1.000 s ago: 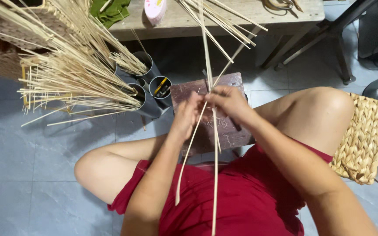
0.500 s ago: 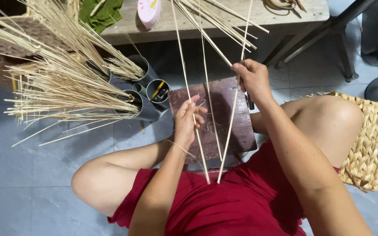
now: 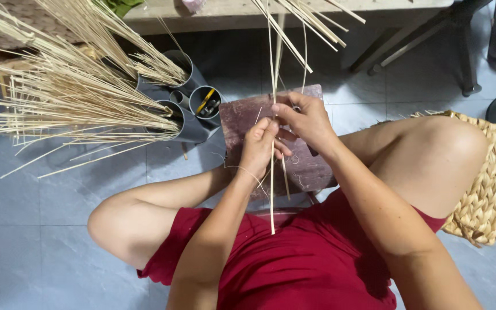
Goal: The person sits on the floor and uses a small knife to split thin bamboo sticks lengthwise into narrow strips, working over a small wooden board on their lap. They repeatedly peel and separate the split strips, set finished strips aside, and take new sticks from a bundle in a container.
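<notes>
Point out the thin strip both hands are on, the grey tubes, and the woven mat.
thin strip (image 3: 271,195), head view, lower length below the hands.
grey tubes (image 3: 193,129), head view, side wall of one tube.
woven mat (image 3: 492,183), head view, braided surface beside the knee.

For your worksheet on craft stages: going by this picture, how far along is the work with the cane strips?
Done: nothing woven shows yet. In hand: the left hand and right hand pinch thin cane strips over a dark wooden block. Left: big bundles of strips stand unused in grey tubes.
</notes>
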Available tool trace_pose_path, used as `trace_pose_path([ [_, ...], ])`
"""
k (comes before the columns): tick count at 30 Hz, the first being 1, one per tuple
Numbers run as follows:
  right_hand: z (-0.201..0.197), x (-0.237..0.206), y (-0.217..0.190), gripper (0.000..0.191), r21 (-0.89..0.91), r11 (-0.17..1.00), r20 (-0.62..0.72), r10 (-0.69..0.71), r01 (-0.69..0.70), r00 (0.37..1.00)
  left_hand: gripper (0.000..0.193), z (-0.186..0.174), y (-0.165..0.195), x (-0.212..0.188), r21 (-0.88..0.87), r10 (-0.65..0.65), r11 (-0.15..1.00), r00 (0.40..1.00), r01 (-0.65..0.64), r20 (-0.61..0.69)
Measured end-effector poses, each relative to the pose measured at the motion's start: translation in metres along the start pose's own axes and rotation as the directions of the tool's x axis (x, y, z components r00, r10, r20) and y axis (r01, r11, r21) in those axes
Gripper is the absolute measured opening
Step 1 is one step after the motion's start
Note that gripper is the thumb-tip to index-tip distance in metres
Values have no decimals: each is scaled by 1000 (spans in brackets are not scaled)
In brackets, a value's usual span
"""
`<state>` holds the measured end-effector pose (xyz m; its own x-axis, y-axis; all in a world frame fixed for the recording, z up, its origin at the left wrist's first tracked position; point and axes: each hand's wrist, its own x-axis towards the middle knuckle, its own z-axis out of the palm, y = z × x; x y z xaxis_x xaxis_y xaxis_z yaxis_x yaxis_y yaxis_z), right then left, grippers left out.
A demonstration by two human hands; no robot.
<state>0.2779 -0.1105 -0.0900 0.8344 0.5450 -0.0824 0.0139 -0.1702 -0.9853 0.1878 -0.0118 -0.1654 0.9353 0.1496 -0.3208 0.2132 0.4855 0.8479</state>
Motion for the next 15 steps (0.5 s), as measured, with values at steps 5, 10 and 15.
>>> trace_pose_path([
  [5,-18,4,2,11,219,967,-66,145,-128,987,32,-4,-16,-25,159,-34,987,997,23,65],
  [10,-45,12,7,14,365,928,-165,142,-73,976,30,-30,-32,-66,326,-115,942,990,81,87],
  [15,-59,15,10,15,419,907,-232,146,-37,962,28,-65,-30,-99,451,-155,881,988,144,-14],
])
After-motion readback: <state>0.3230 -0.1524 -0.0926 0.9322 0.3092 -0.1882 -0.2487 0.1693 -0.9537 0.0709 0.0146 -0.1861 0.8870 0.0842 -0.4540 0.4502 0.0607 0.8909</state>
